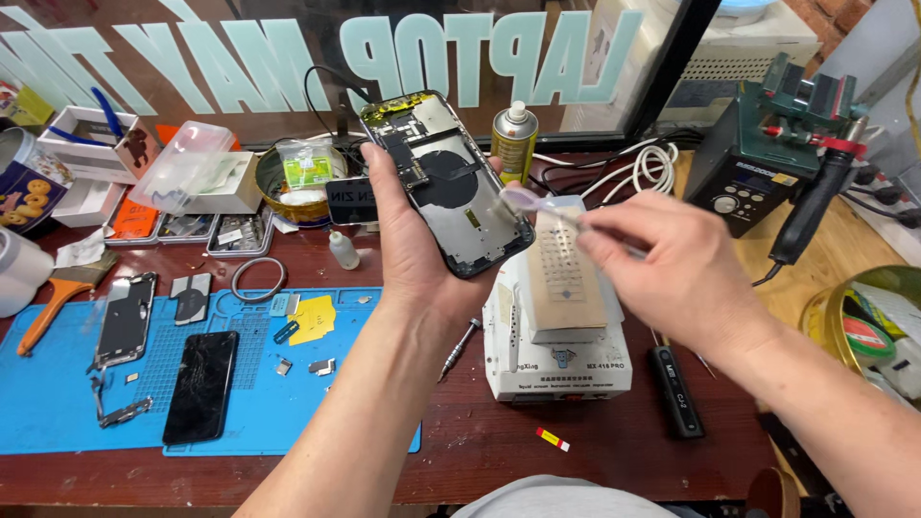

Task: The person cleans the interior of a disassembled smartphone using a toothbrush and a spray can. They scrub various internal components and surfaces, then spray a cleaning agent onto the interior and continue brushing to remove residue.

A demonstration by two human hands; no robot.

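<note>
The fingers [376, 165] of the left hand [408, 240] are wrapped around an opened black smartphone housing with exposed internal boards [444, 180], gripping it by its long edges, upright and tilted, above the dark red wooden bench [480, 441]. The right hand [672, 269] is closed in a pinch on a thin translucent plastic pry tool [530, 201], whose blurred tip sits at the phone housing's 3 o'clock edge; contact cannot be confirmed.

Below both hands stands a white box-shaped heating station with a tan top plate [556, 326]. At its 9 o'clock lies a blue silicone work mat [58, 384] carrying a black phone with a cracked screen [200, 386], a bare phone frame [126, 318] and small parts. A yellow spray can [514, 142] stands at the phone housing's 2 o'clock. A dark soldering station [743, 182] occupies the bench at 2 o'clock.
</note>
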